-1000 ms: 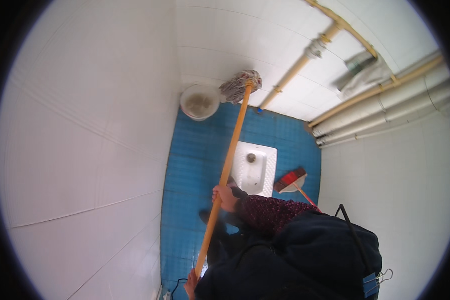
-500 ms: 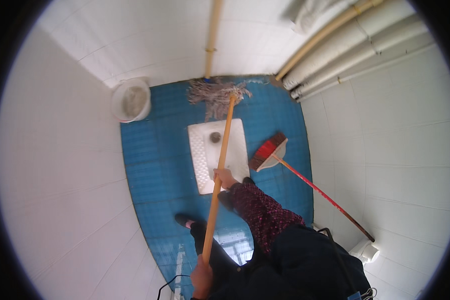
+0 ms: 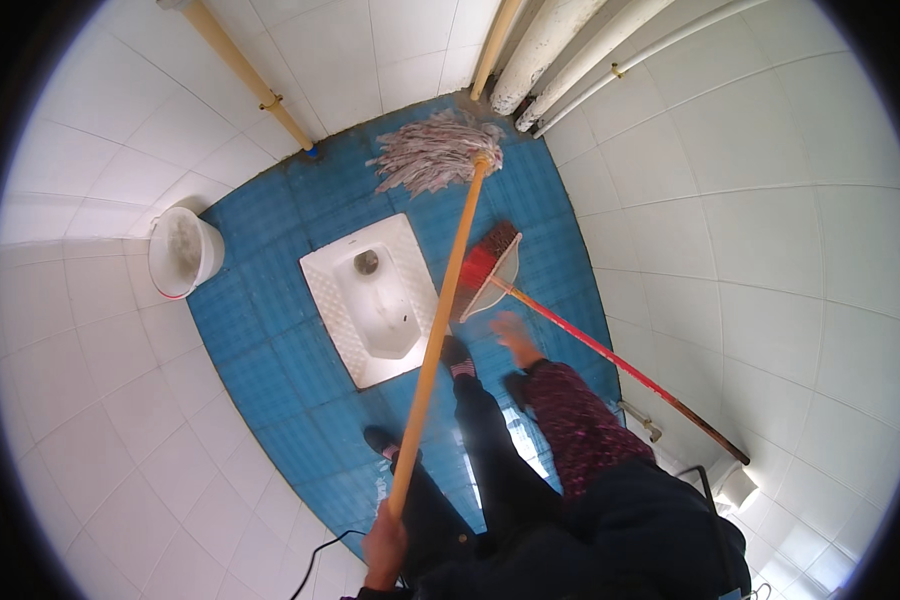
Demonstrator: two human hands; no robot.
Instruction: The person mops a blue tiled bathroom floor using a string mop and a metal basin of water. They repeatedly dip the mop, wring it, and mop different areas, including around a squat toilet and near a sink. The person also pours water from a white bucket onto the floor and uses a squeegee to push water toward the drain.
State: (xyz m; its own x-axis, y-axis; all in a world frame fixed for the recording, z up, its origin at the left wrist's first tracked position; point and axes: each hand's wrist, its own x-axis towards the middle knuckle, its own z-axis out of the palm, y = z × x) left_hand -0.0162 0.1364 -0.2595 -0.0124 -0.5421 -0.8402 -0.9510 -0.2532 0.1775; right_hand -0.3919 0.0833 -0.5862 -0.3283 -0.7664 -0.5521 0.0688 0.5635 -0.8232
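Note:
My left hand, low in the picture, is wrapped round the lower end of a long wooden-handled mop. Its grey-pink string head lies spread on the blue tiled floor near the far wall. Off the handle, my right hand hangs with fingers stretched forward, slightly blurred and holding nothing. Nearest to it is a broom with a red and dark bristle head and a red handle. The white squat toilet is set in the floor left of the mop handle.
A white bucket stands by the left wall. Pale pipes run down the far right corner, and a yellow pipe down the far wall. The broom handle leans on the right wall near a white fixture.
My right hand has let go of the mop handle and moved right, toward the broom. The view has turned, and the mop strings now fan out to the left.

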